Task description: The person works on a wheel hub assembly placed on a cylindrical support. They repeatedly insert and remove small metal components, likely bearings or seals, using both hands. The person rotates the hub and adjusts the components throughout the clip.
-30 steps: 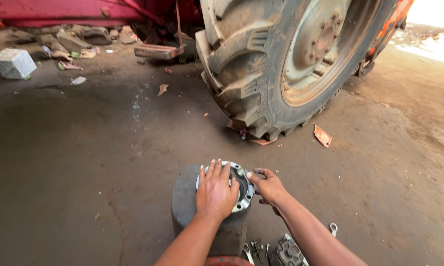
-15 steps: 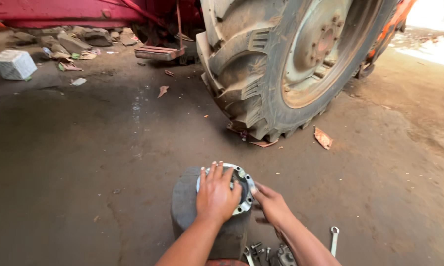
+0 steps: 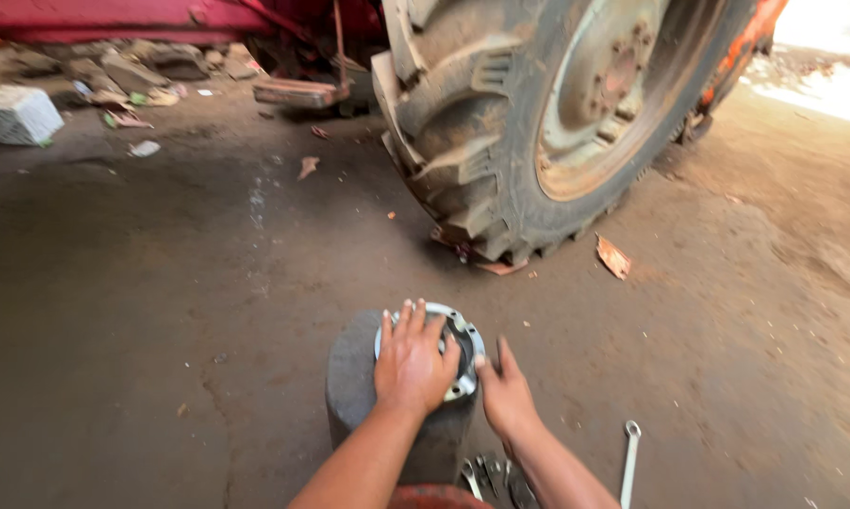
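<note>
Head view: left hand [image 3: 412, 366] flat, fingers spread, pressing round metal flanged part [image 3: 462, 351] seated on dark cylindrical block [image 3: 354, 391]; right hand [image 3: 506, 394] open, fingertips at flange edge, grasping nothing; spanner [image 3: 627, 462] untouched on floor beside; part seated, fastening seemingly not begun.

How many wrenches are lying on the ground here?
1 clearly: a spanner on the floor to the right of the right hand. More tools lie between the forearms, partly hidden, too unclear to count.
</note>
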